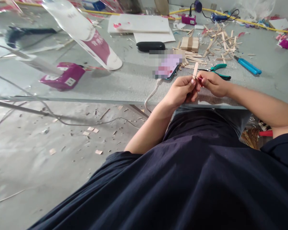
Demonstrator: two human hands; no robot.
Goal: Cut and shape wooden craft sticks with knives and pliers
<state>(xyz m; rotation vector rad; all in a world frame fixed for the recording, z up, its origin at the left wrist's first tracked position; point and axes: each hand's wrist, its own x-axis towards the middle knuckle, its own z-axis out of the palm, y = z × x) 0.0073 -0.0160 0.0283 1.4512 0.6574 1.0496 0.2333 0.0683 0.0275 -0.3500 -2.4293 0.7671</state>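
Near the table's front edge, my left hand [184, 88] is closed on a wooden craft stick [196, 68], which points up and away from me. Beside it, my right hand [214, 83] pinches a thin pink strand [200, 78], perhaps a wire, at the lower part of the stick; its exact kind is too small to tell. The two hands nearly touch. Just beyond my right hand lie green-handled pliers [218, 67]. A phone [169, 65] with a white cable rests to the left of the stick, its screen partly blurred out.
Loose craft sticks [222, 43] and a bundled stack [190, 44] lie farther back. A blue utility knife [249, 65] is at right, a black case [150, 46] behind the phone. At left are a purple power strip [64, 76], a white-and-purple package [96, 44] and hanging cables.
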